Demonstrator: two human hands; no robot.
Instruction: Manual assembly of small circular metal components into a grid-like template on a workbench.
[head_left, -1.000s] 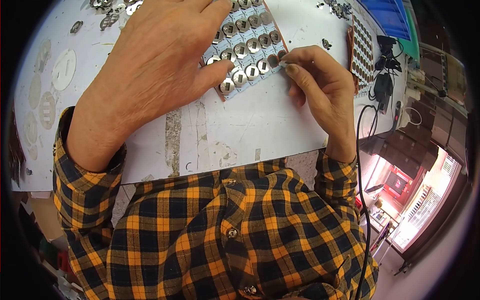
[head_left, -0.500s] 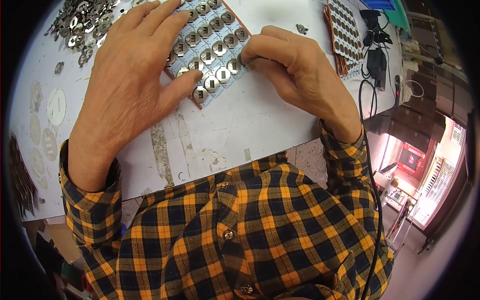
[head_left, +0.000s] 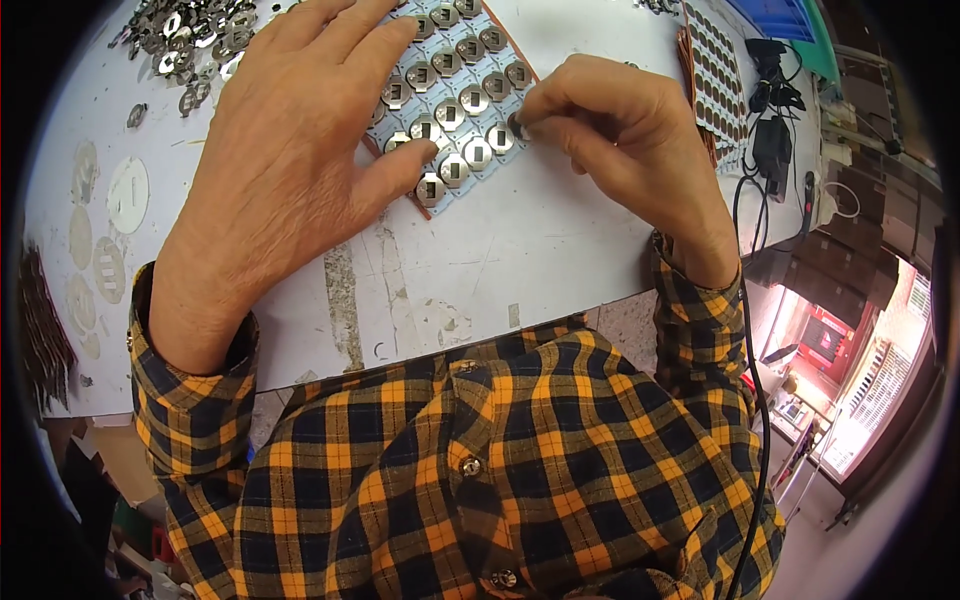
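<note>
A light-blue panel carries rows of round metal clips with dark slots, and a brown edge runs along its side. Across its left part lies my left hand, open, fingers spread and the thumb resting on a clip near the lower corner. Some clips are hidden beneath those fingers. At the panel's right edge, my right hand is closed in a pinch. Between its thumb and forefinger shows a small dark round piece, mostly covered by the fingertips, close beside the end clip of a row.
Loose metal clips are heaped at the far left. A stack of similar panels stands far right, beside black cables and an adapter. Flat oval pieces lie at left, near dark stacked strips. A blue bin sits behind.
The whole view has shifted, so table, panel and hands appear farther right. Against the panel my left hand stays put. My right hand's fingers have curled slightly, still pinched at the panel's edge.
</note>
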